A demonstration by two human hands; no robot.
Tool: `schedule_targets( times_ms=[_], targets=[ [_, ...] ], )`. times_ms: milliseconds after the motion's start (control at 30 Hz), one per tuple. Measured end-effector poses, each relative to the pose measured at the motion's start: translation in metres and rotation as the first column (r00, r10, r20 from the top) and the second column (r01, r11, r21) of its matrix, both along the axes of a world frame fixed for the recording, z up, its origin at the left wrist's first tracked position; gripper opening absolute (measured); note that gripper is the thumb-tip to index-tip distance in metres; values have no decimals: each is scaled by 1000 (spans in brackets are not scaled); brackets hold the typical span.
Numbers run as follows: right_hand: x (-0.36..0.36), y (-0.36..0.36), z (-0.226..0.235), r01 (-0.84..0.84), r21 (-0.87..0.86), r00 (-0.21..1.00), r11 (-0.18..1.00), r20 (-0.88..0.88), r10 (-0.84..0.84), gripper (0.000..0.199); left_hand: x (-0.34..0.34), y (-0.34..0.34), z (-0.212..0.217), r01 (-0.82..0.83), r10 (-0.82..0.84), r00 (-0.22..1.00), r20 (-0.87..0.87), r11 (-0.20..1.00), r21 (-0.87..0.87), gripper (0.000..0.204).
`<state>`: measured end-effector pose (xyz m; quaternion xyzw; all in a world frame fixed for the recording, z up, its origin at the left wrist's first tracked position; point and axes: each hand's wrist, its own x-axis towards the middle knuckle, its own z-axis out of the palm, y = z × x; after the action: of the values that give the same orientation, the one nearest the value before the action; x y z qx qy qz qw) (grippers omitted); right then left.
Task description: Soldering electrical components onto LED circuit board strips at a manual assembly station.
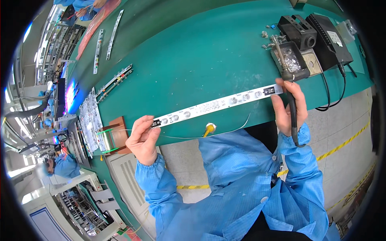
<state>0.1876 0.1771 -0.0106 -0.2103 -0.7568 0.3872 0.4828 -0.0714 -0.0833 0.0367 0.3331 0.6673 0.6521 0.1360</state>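
Note:
A long white LED circuit strip (217, 105) spans my two hands, held slightly tilted above the green bench's near edge. My left hand (144, 138) pinches its left end between thumb and fingers. At the other end, my right hand (289, 106) has the strip between thumb and fingertips. A soldering iron (292, 106) with a black handle lies across this right hand, its metal shaft pointing away over a grey tray; how firmly it is gripped I cannot tell. Thin solder wire (181, 137) runs below the strip from a spool (105, 140) on a brown stand.
The grey tray (287, 56) of solder scraps stands at the right, beside a black soldering station (329, 40) with cables. More strips (114, 35) lie at the far left, and a stack of boards (90, 120) near the spool. A yellow-handled item (209, 129) sits at the bench edge.

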Motion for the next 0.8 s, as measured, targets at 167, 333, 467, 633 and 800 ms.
schedule_targets(
  times_ms=[167,333,467,633,800],
  targets=[
    [3,-3,-6,7,-58,999,998,37,-4,45,14,-1,14,-47,45,996,-78,998,-34,29],
    [7,-3,-14,58,-102,998,993,-8,-59,43,22,3,20,-34,33,999,-27,999,-28,27],
    [2,-2,-16,45,-61,999,997,19,-44,43,20,-2,22,-1,1,1000,-13,999,38,28],
    [-1,-2,-14,67,-48,996,997,60,-65,41,11,-6,22,46,-45,994,-101,999,5,28],
    [5,0,-14,99,-86,995,991,35,-97,38,7,7,32,73,-81,994,-68,991,-114,17]
  ],
)
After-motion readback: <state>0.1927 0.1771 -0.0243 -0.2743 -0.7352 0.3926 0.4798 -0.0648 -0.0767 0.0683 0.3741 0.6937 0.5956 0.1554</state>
